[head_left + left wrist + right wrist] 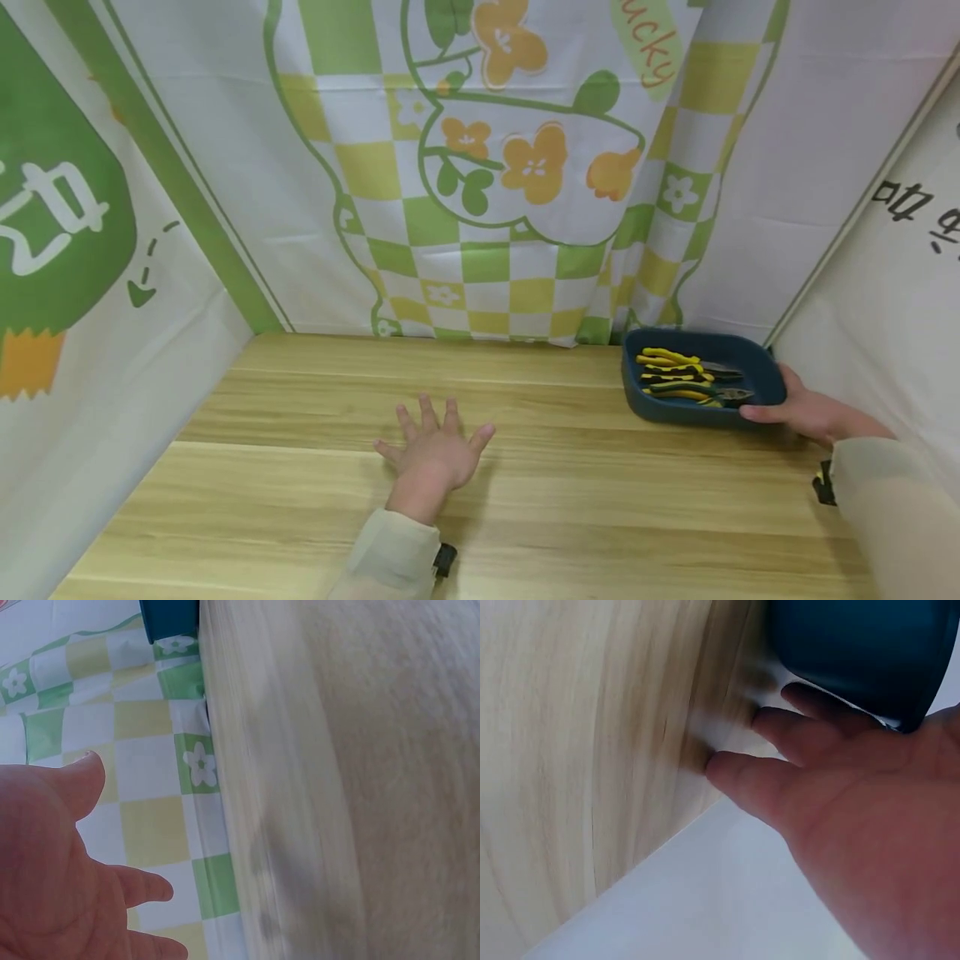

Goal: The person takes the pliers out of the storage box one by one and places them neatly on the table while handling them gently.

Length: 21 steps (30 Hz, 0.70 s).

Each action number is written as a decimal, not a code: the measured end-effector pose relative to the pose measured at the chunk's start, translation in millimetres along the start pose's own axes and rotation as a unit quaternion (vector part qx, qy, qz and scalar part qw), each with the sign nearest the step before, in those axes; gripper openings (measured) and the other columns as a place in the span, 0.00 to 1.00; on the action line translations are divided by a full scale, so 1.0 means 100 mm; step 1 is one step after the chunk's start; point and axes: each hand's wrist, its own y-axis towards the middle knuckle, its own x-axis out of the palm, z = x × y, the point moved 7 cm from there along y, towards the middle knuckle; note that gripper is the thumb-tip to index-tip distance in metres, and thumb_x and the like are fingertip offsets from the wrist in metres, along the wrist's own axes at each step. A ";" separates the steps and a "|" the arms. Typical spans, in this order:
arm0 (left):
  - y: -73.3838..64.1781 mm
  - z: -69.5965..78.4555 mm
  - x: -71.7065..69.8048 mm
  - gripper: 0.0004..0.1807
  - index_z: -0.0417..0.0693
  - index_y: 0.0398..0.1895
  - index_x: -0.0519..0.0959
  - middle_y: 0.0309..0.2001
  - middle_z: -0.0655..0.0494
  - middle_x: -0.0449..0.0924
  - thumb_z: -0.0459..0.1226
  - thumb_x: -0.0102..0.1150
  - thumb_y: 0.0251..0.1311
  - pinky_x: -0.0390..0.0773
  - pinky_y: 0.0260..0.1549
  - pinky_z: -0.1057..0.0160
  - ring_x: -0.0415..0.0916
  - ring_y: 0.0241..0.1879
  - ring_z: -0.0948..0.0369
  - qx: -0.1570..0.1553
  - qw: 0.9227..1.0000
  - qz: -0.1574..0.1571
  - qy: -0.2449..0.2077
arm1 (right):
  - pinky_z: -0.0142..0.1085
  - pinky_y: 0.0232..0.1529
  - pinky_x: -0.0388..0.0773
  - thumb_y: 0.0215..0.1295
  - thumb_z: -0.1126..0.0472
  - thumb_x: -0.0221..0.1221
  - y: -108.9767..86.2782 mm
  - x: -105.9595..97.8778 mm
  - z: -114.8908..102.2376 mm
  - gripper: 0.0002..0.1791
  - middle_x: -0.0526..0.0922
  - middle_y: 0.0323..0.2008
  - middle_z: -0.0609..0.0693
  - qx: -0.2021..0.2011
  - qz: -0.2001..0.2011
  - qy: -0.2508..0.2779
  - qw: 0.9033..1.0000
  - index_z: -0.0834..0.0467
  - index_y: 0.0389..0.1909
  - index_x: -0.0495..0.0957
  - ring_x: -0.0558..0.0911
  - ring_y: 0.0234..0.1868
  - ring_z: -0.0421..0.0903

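A dark blue plastic box (693,414) stands at the back right of the wooden table. Inside lie several pliers (678,390) with yellow, black and green handles. At the box's right end my right hand (813,412) holds the corner, thumb along the front rim and fingers at the right wall. In the right wrist view, those fingers (750,780) reach past the box's side close to the tabletop. My left hand (435,458) is palm down above the middle of the table, fingers spread. It holds nothing; the left wrist view shows its thumb (86,784) apart from the fingers.
The wooden tabletop (540,500) ends at a hanging checked cloth (487,262) at the back. White printed cloth walls stand at the left (180,350) and right (885,317); the right one is close beside my right hand.
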 end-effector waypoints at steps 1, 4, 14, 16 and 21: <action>0.00 0.00 0.00 0.52 0.53 0.80 0.50 0.78 0.39 0.32 0.75 0.22 0.61 0.32 0.51 0.16 0.24 0.72 0.32 -0.001 1.000 0.000 0.000 | 0.75 0.59 0.40 0.67 0.49 0.64 0.00 0.01 0.00 0.69 0.12 0.67 0.77 -0.001 0.001 0.000 1.000 0.66 0.69 0.10 0.24 0.66 0.80; 0.00 -0.01 -0.02 0.52 0.54 0.81 0.49 0.78 0.39 0.31 0.75 0.23 0.61 0.32 0.51 0.16 0.23 0.72 0.32 -0.006 1.000 0.001 -0.001 | 0.76 0.59 0.39 0.67 0.48 0.64 0.02 0.03 -0.01 0.69 0.12 0.66 0.78 -0.007 0.004 -0.004 1.000 0.67 0.69 0.10 0.24 0.65 0.81; -0.03 -0.02 -0.03 0.53 0.51 0.80 0.51 0.78 0.38 0.34 0.75 0.23 0.61 0.31 0.50 0.15 0.23 0.72 0.30 -0.005 1.000 0.000 -0.009 | 0.76 0.58 0.47 0.66 0.45 0.65 0.02 0.19 -0.17 0.70 0.15 0.68 0.77 0.012 -0.018 -0.034 0.999 0.64 0.70 0.10 0.31 0.66 0.83; -0.03 -0.01 -0.04 0.53 0.52 0.80 0.50 0.78 0.38 0.34 0.75 0.24 0.62 0.31 0.50 0.15 0.24 0.72 0.31 -0.005 1.000 0.000 -0.010 | 0.75 0.59 0.46 0.66 0.45 0.65 0.02 0.24 -0.18 0.70 0.14 0.68 0.76 0.019 -0.023 -0.033 0.999 0.64 0.70 0.10 0.31 0.66 0.82; -0.05 -0.01 -0.04 0.52 0.51 0.80 0.51 0.78 0.37 0.34 0.75 0.24 0.62 0.31 0.50 0.15 0.24 0.72 0.30 -0.005 1.000 0.002 -0.010 | 0.74 0.60 0.50 0.65 0.44 0.65 0.01 0.32 -0.23 0.70 0.20 0.68 0.81 0.026 -0.026 -0.052 0.998 0.66 0.69 0.11 0.38 0.66 0.84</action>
